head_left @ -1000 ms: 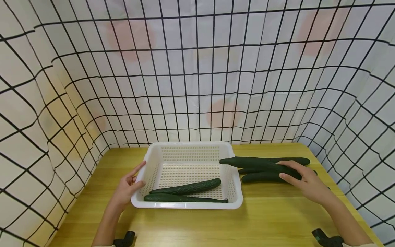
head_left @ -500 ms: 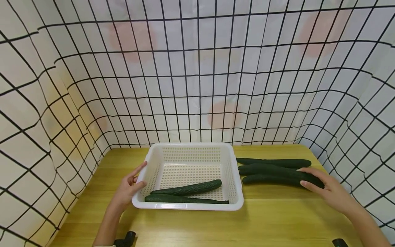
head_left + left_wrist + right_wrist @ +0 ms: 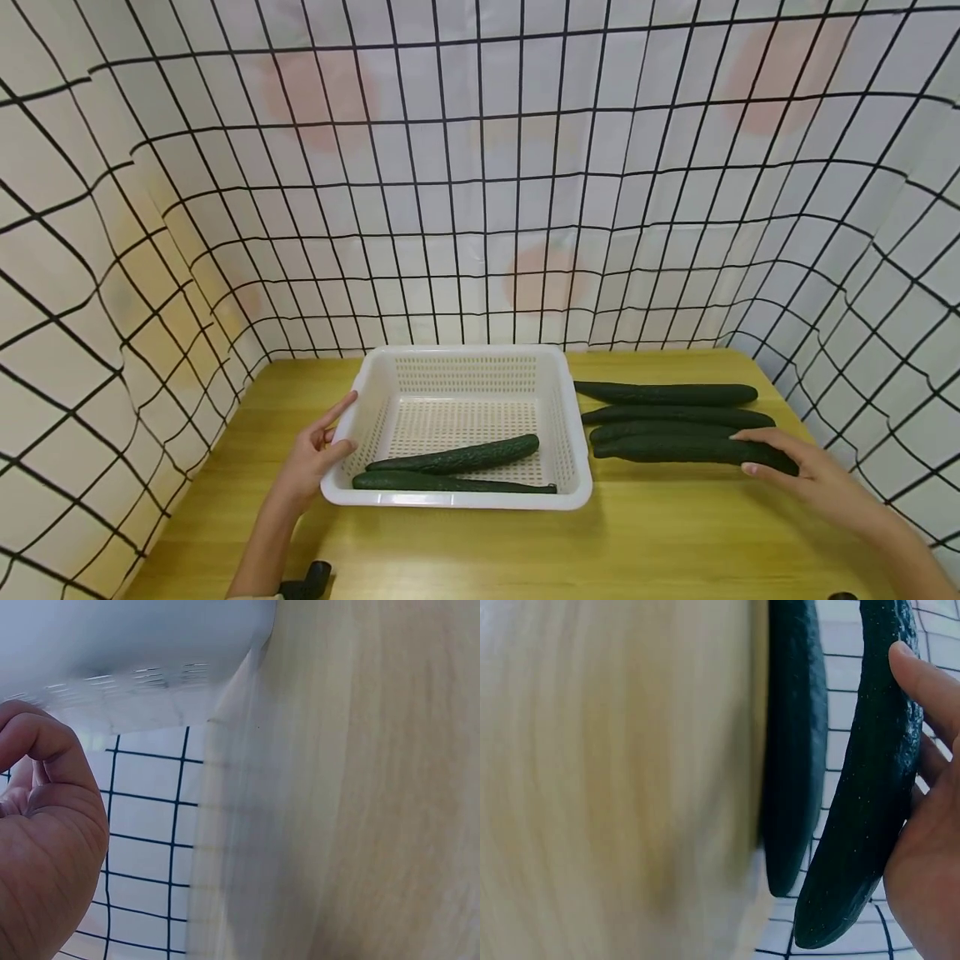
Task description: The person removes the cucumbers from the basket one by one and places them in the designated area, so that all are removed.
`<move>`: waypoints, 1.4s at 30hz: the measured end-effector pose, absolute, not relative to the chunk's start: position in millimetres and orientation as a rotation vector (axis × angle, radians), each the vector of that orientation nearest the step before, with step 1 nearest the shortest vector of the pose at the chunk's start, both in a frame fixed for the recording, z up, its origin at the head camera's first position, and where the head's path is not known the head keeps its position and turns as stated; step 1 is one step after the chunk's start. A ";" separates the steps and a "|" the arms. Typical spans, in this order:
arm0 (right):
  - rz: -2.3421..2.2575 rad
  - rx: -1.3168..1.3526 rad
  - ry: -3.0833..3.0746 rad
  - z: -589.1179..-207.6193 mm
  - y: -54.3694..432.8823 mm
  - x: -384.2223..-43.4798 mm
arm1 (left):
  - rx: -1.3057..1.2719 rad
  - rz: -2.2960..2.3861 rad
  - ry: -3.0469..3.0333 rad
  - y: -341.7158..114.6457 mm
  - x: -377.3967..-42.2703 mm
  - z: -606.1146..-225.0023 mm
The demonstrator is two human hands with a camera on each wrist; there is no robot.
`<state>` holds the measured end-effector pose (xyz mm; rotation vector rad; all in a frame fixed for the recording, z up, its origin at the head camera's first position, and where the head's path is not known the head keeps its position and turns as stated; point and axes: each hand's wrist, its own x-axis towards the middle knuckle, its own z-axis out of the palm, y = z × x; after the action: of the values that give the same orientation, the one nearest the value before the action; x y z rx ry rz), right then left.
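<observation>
- Left of the left hand (image 3: 311, 454), and on beyond both hands, stood a white backdrop (image 3: 82, 292) with black grid lines; a wooden table (image 3: 465, 554) lay below them.
- The left hand was clamped on the left side of a white basket (image 3: 453, 500), its thumb and index finger at the rim; a black device (image 3: 306, 581) sat at the wrist just behind it.
- To the right of that hand, inside the basket, lay a bumpy cucumber (image 3: 453, 457) and, nearer the person, a slimmer cucumber (image 3: 450, 482); their left ends were close together, their right ends apart.
- Left of the right hand (image 3: 806, 475) and farther out, on the table just beside the basket, lay the farthest cucumber (image 3: 667, 394), then a second cucumber (image 3: 678, 415) and a third cucumber (image 3: 660, 431), roughly parallel.
- The right hand was clamped on the right end of the nearest cucumber (image 3: 690, 450), thumb on one side, fingers on the other; that cucumber pointed leftward from it, partly covering the third; whether it touched the table could not be told.
</observation>
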<state>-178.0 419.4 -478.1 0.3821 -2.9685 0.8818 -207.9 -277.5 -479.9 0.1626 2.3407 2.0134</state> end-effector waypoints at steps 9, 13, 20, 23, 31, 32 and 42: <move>0.809 0.501 -2.919 -488.7 412.2 -189.1 | 0.192 2.004 2.324 -276.8 -213.2 -478.5; 0.860 0.528 -2.887 -494.5 412.0 -190.2 | 0.202 2.001 2.316 -275.0 -211.7 -480.1; 0.647 0.585 -2.837 -499.9 414.8 -195.0 | 0.185 2.009 2.322 -274.2 -209.5 -483.4; 0.594 0.607 -2.821 -501.2 414.7 -195.7 | 0.166 2.003 2.323 -274.3 -208.5 -484.3; 0.600 0.573 -2.878 -499.7 404.2 -197.6 | 0.149 2.012 2.331 -276.4 -210.1 -482.1; 0.621 0.556 -2.895 -498.4 402.8 -197.9 | 0.148 2.011 2.332 -276.9 -210.5 -481.7; 0.700 0.514 -2.858 -478.2 375.4 -202.3 | 0.146 1.991 2.339 -279.1 -208.8 -480.9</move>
<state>-202.3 375.4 -478.2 0.5140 -2.8582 0.6996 -208.8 -279.1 -480.9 0.1458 2.3391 1.9914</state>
